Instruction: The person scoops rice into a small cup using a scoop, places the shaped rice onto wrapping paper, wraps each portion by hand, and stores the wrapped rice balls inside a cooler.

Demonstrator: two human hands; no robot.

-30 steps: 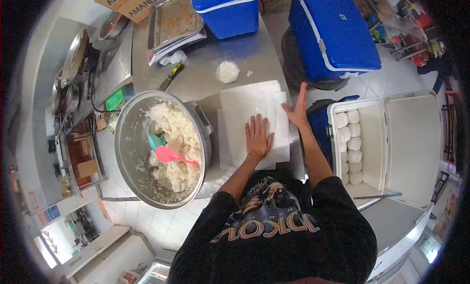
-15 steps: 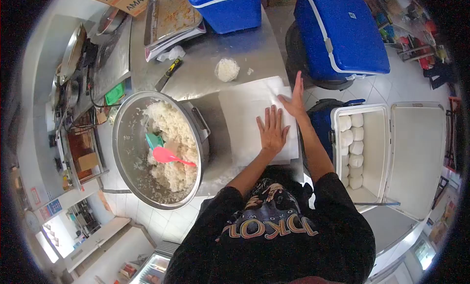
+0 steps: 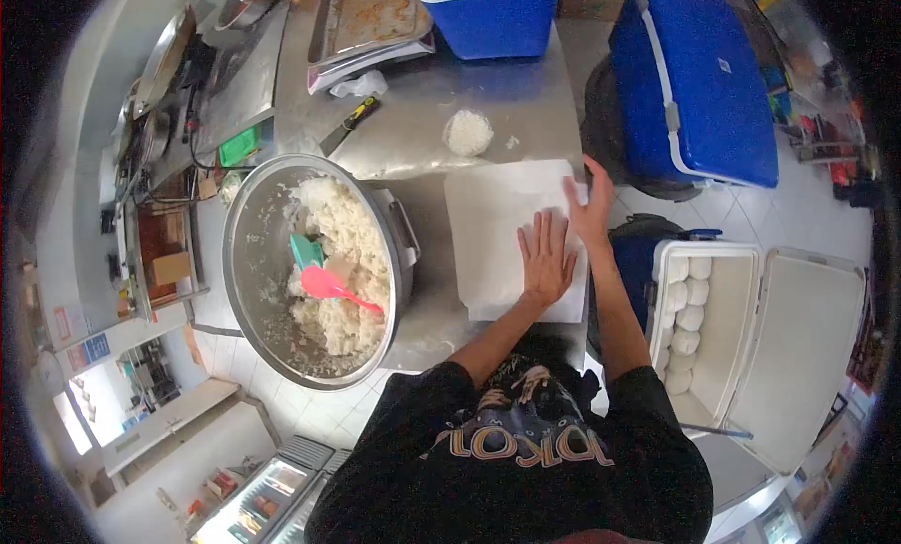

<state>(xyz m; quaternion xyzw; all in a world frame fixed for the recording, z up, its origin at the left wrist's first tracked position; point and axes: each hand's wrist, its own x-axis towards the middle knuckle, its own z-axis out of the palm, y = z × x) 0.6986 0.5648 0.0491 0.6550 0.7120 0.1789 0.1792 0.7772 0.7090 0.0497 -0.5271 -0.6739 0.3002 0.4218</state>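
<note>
The paper point(image 3: 497, 234) lies on the steel table point(image 3: 535, 93), right of the basin point(image 3: 255, 253) and on the near side of the rice mound point(image 3: 468, 133). The left hand point(image 3: 548, 267) rests palm down on it, fingers stretched, gripping nothing. The right hand point(image 3: 590, 211) is at its right edge, thumb and fingers apart, nothing visible in its grasp; whether it touches is unclear. Light, even palm pressure should best prevent creasing or skewing.

Left hand point(image 3: 547, 270) flat, palm down, fingers spread; right hand point(image 3: 591, 214) farther forward, thumb apart from fingers.
</note>
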